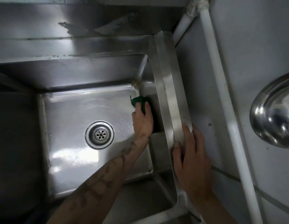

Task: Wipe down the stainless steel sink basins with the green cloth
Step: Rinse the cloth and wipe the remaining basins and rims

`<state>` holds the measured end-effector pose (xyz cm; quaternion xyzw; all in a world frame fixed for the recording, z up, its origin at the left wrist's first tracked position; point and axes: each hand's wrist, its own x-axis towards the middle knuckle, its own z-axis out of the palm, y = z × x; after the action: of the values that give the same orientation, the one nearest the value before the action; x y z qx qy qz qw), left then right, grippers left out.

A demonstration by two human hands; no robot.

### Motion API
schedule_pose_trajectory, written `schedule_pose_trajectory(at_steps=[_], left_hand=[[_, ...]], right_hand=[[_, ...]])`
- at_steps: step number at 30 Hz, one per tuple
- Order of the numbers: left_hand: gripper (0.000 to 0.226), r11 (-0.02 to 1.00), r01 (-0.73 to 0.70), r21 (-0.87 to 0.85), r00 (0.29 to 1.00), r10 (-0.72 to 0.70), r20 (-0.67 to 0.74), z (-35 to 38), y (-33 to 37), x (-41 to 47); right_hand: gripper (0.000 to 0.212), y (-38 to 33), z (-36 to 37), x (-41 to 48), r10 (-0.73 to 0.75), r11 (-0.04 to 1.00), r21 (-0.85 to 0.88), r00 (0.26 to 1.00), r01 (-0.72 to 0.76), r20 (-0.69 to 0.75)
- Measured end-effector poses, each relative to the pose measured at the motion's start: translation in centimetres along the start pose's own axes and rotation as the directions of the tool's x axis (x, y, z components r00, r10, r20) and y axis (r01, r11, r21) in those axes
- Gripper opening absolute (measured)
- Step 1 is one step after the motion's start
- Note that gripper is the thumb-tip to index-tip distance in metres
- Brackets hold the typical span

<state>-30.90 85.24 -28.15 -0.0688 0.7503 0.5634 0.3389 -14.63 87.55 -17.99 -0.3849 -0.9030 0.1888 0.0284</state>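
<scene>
1. Two hands are in my feed, both at the stainless steel sink basin point(72, 110), which fills the left and middle of the frame.
2. The left hand point(143, 118), on a tattooed forearm rising from the bottom centre, is down inside the basin at its right wall, just right of the frame's centre.
3. Its fingers point(147, 105) are curled around the green cloth point(138, 101) and hold it where the basin's floor meets that right wall. A dark corner of the cloth pokes out above the hand, toward the upper left.
4. The cloth sits near the basin's far right corner, just below a patch of brownish grime point(135, 83) on the seam. I cannot tell whether the two touch.
5. The right hand point(191, 159) lies on the sink's flat rim point(169, 88), lower right of centre. Its fingers point(186, 129) are fairly straight along the top of the rim, the thumb sits at the inner edge, and it holds nothing.
6. The drain strainer point(100, 134) is set in the basin floor, left of the left wrist and well apart from the cloth.
7. The basin floor shows bright reflections and faint circular streaks around the drain.
8. The steel ledge point(67, 26) behind the basin, across the top of the frame, carries dark smudges.
9. A white pipe point(221, 88) runs from the top to the bottom right, to the right of the rim.
10. A rounded, shiny metal object point(276, 117) enters at the right edge. I cannot tell what it is.
</scene>
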Motion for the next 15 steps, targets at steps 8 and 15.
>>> schedule_pose_trajectory(at_steps=[8,15], left_hand=[[0.017,0.985,-0.167,-0.043,0.986,0.165,-0.038,-0.2,2.5,1.0],[0.031,0.996,-0.026,0.086,0.999,0.023,0.043,-0.7,2.3,4.1]], right_hand=[[0.055,0.2,0.1,0.1,-0.033,0.999,0.039,0.999,0.034,-0.024],[0.056,0.4,0.1,0.1,-0.024,1.000,0.019,1.000,0.024,-0.015]])
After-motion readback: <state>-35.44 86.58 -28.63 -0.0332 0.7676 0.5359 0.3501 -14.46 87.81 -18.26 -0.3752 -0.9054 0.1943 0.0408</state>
